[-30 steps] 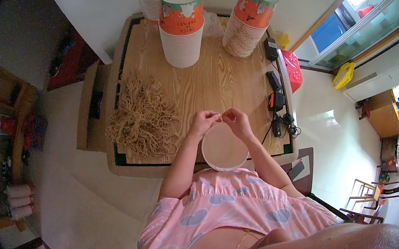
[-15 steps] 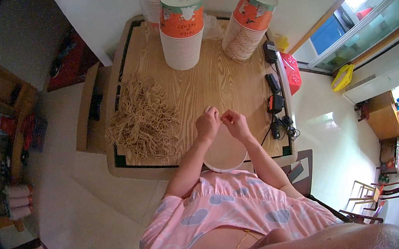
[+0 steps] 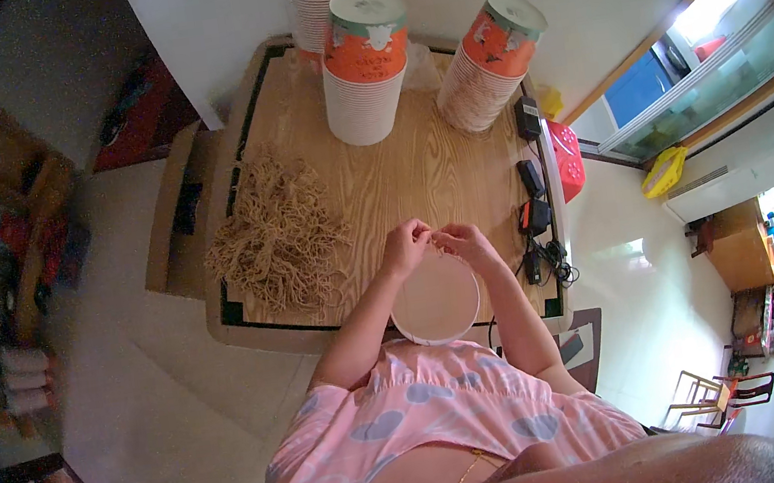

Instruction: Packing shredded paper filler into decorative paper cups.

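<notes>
My left hand [image 3: 407,247] and my right hand [image 3: 466,244] meet at the far rim of a round paper bucket [image 3: 437,305], whose pale inside faces up. The bucket sits at the table's near edge, against my body. Both hands are closed in a pinch, fingertips almost touching. Between them shows a thin strand that looks like twine; its ends are too small to make out. To the left lies a loose, tangled heap of tan twine [image 3: 280,231].
On the wooden table [image 3: 399,181] stand upside-down stacks of paper buckets: an orange and white stack [image 3: 367,63], a right-hand stack [image 3: 492,61] and a tall white stack [image 3: 323,1] behind. Black power adapters [image 3: 529,179] with cables line the right edge. A cardboard box [image 3: 171,221] stands at left.
The view has shifted slightly, and the bucket's opening now shows more fully. My hands stay together at its rim, the right hand's fingers turned a little.
</notes>
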Available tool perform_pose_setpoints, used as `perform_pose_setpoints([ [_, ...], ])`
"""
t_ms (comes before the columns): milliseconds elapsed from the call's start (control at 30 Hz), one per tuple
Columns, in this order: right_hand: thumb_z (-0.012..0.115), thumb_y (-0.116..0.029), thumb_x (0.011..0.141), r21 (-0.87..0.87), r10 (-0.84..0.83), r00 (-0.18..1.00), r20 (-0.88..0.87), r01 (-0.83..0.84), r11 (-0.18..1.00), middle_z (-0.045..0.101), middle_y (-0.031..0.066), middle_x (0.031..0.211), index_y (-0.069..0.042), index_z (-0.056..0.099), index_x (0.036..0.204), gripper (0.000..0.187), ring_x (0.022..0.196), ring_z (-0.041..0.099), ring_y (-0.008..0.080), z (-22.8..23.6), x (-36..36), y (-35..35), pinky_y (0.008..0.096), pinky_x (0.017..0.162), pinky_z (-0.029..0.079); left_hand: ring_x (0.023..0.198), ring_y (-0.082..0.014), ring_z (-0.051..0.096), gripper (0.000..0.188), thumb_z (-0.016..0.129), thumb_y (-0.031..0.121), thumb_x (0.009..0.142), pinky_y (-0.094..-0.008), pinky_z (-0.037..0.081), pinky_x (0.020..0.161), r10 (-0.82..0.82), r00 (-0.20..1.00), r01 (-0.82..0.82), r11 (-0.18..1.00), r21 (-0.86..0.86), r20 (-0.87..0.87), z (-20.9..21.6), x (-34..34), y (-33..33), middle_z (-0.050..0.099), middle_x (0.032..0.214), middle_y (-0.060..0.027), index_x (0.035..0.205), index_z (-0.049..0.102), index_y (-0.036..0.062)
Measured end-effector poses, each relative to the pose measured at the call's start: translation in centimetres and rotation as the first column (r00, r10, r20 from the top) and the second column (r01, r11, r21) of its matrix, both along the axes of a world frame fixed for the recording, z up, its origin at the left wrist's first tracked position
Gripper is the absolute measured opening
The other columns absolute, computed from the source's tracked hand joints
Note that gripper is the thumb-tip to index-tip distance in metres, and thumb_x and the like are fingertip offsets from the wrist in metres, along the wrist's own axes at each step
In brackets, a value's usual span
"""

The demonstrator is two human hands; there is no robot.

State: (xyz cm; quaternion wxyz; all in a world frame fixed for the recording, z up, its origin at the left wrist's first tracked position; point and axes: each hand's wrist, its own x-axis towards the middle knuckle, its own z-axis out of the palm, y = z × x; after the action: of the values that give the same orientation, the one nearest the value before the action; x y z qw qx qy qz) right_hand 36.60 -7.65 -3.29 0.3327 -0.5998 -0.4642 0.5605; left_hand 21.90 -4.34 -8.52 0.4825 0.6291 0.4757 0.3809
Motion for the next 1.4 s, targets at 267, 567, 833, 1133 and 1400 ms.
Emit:
perform_pose_setpoints([
  [267,0.063,-0.012,0.076,0.043,0.002,0.999,0.035,-0.004,0.999,0.058,0.0008,0.067,-0.001,0.059,0.076,0.012,0.062,0.052,0.0090,-0.4,0.2,0.3,0.0233,0.057,0.042,0.062,-0.0171,0.059,0.009,0.061,0.010,0.074,-0.0292,0.047,0.059,0.008,1.000,-0.008,0.998,0.056,0.004,1.8,-0.3,0.2,0.062,0.069,-0.0072,0.078,0.060,0.0023],
  [567,0.063,-0.011,0.076,0.172,-0.037,0.998,0.054,0.027,0.985,0.061,0.0025,0.070,-0.001,0.062,0.084,0.013,0.061,0.050,0.0083,-2.4,0.3,0.1,0.0236,0.055,0.042,0.061,-0.0244,0.061,0.011,0.061,0.013,0.070,-0.0344,0.047,0.057,-0.058,0.981,0.078,0.992,0.103,-0.183,2.5,-1.4,0.5,0.062,0.066,-0.0128,0.072,0.062,0.0018],
  [833,0.059,-0.015,0.081,0.054,0.026,0.994,0.110,-0.032,0.998,0.059,0.0001,0.072,0.000,0.062,0.086,0.015,0.064,0.050,0.0071,-2.0,0.7,0.6,0.0212,0.059,0.040,0.062,-0.0239,0.059,0.011,0.062,0.012,0.069,-0.0340,0.046,0.057,-0.011,0.992,0.040,0.974,0.222,-0.129,1.2,-0.6,0.7,0.060,0.068,-0.0130,0.072,0.061,0.0021],
  [1133,0.061,-0.020,0.077,0.116,-0.044,0.991,0.129,0.029,0.993,0.056,-0.0012,0.067,-0.003,0.057,0.074,0.018,0.062,0.048,0.0070,-1.9,0.7,-0.4,0.0235,0.056,0.039,0.060,-0.0241,0.057,0.009,0.061,0.009,0.070,-0.0354,0.044,0.055,0.037,0.986,0.009,0.960,0.279,-0.162,0.8,-0.6,0.1,0.057,0.063,-0.0122,0.068,0.055,0.0021],
  [1400,0.058,-0.015,0.079,-0.214,-0.155,0.977,-0.146,0.121,0.969,0.055,-0.0014,0.071,-0.005,0.057,0.079,0.010,0.063,0.051,0.0066,-2.5,1.4,-1.7,0.0190,0.054,0.040,0.068,-0.0268,0.061,0.010,0.055,0.010,0.076,-0.0372,0.047,0.060,0.047,0.990,-0.053,0.998,-0.039,-0.130,-1.4,-2.5,0.3,0.060,0.067,-0.0119,0.082,0.053,0.0036],
])
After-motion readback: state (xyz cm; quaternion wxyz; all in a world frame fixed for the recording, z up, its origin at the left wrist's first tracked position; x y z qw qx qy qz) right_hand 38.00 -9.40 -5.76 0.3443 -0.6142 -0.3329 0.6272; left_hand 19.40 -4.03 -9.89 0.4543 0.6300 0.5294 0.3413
